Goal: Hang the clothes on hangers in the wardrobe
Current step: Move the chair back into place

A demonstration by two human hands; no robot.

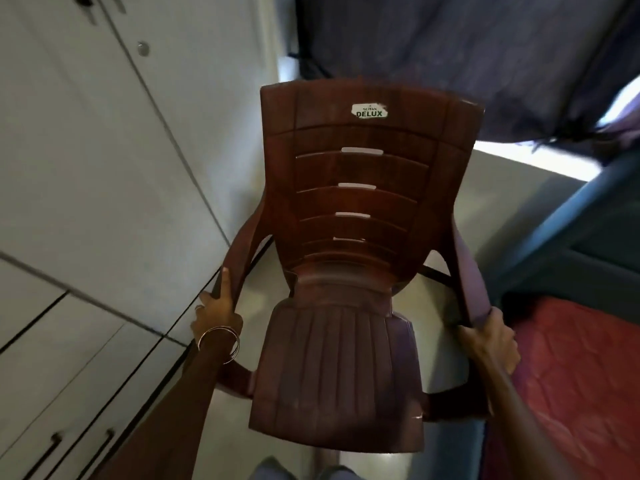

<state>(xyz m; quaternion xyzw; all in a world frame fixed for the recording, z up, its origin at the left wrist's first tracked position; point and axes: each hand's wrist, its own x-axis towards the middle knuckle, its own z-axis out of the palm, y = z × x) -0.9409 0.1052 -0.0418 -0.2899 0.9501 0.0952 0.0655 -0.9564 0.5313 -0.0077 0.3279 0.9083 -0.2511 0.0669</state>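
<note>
A brown plastic armchair with a slatted back and a "DELUX" sticker fills the middle of the view, its seat toward me. My left hand, bangles on the wrist, grips the chair's left armrest with the forefinger stretched along it. My right hand grips the front end of the right armrest. The white wardrobe stands shut at the left, its doors and lower drawers with dark handles in view. No clothes or hangers show.
A bed with a red quilt and a blue frame lies at the right. A dark blue curtain hangs behind the chair. Pale floor shows between wardrobe and bed, a narrow strip.
</note>
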